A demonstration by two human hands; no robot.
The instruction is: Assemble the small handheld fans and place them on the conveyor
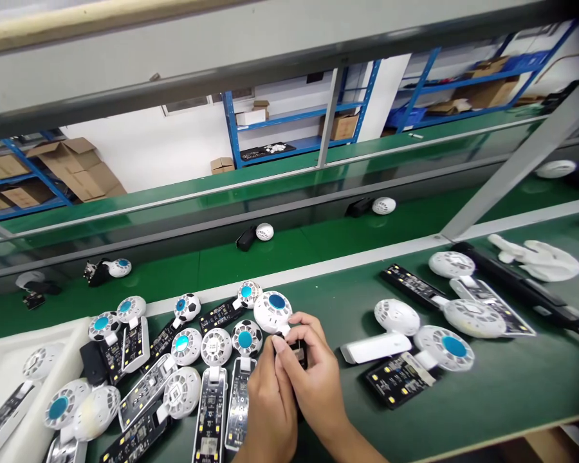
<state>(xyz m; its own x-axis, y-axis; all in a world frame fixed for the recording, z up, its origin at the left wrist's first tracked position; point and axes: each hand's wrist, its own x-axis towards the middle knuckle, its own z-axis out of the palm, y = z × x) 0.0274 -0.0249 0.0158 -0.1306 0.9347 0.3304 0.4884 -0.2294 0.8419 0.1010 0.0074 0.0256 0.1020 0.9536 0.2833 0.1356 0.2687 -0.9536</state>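
Observation:
Near the front middle of the bench, both my hands are closed around one small handheld fan. Its round white slotted head with a blue centre points up beyond my fingertips. My left hand wraps the dark handle from the left, its thumb near the hinge. From the right, my right hand grips the same handle, fingers bent over its top. Most of the handle is hidden by my hands. Close to my left wrist lies another fan with an open handle, its circuit board showing.
Several more fans, some with football-patterned heads, crowd the left bench beside a white foam tray. On the right lie more fans, a black tool and a white glove. Behind runs a green conveyor carrying spaced fans, with a slanted metal post.

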